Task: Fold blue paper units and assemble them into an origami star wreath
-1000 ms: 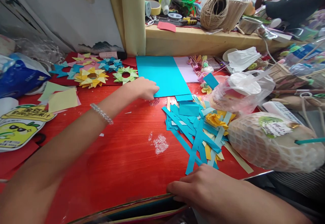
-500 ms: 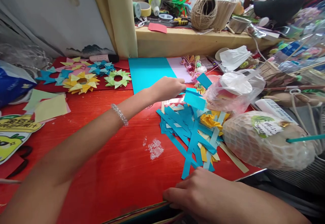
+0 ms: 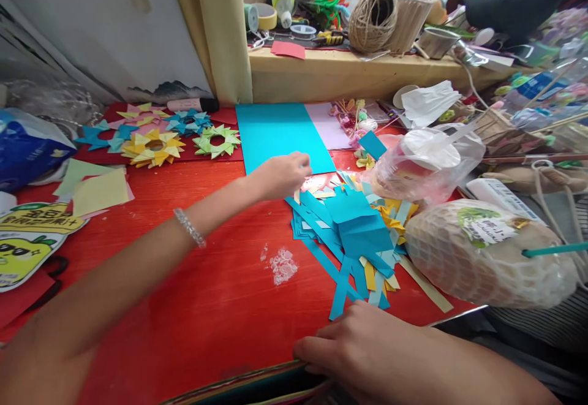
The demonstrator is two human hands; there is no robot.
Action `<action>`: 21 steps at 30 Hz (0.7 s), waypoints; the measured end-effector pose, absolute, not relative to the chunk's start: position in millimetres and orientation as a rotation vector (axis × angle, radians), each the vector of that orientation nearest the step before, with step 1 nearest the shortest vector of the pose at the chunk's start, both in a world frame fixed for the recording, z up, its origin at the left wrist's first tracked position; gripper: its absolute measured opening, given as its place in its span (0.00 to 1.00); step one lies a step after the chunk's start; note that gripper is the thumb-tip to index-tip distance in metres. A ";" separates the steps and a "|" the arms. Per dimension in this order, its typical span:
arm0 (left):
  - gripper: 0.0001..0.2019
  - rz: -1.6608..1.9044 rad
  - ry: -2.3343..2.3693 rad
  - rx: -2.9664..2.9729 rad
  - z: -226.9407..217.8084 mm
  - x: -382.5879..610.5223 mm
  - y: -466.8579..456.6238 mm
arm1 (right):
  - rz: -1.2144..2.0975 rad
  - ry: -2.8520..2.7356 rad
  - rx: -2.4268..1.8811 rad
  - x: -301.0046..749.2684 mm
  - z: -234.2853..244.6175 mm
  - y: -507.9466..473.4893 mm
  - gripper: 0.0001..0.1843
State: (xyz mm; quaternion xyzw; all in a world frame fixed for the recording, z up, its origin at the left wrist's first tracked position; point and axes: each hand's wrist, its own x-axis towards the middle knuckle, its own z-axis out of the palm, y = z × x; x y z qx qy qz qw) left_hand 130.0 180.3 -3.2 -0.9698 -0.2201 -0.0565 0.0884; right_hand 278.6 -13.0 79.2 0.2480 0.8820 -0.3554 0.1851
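Note:
My left hand [image 3: 285, 176], a clear bead bracelet on its wrist, hovers over the near edge of a blue paper sheet [image 3: 282, 138]. Its fingers are curled, and no paper shows in them. To its right, a creased blue paper piece [image 3: 362, 227] lies on top of a heap of blue strips [image 3: 316, 261] and yellow scraps [image 3: 370, 275]. My right hand [image 3: 353, 347] is at the table's front edge, closed on the rim of an open-topped, dark-inside container [image 3: 271, 386]. Its fingertips are partly hidden.
Folded paper rings [image 3: 154, 147] lie at the back left of the red table [image 3: 193, 282], with green and yellow sheets [image 3: 101, 193] nearer. A netted coconut [image 3: 487, 255] with a straw and a plastic bag [image 3: 427, 160] stand right. Twine [image 3: 372, 19] and craft supplies crowd the ledge [image 3: 331, 77].
My left hand has let go of blue paper, which now lies on the heap, and has drawn back leftward. My right hand stays at the rim.

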 end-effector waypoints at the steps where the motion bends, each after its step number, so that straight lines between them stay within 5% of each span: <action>1: 0.15 -0.150 -0.742 -2.851 -1.6 121.0 189.9 | -0.997 2.486 0.704 278.5 79.2 -13.3 0.06; 9: 0.16 0.159 -0.741 -2.826 -8.3 84.4 207.8 | -1.135 2.424 0.732 275.2 79.8 -12.2 0.08; 21: 0.23 0.148 -0.696 -2.797 -14.0 82.6 206.5 | -1.165 2.546 0.682 279.6 65.9 -3.3 0.09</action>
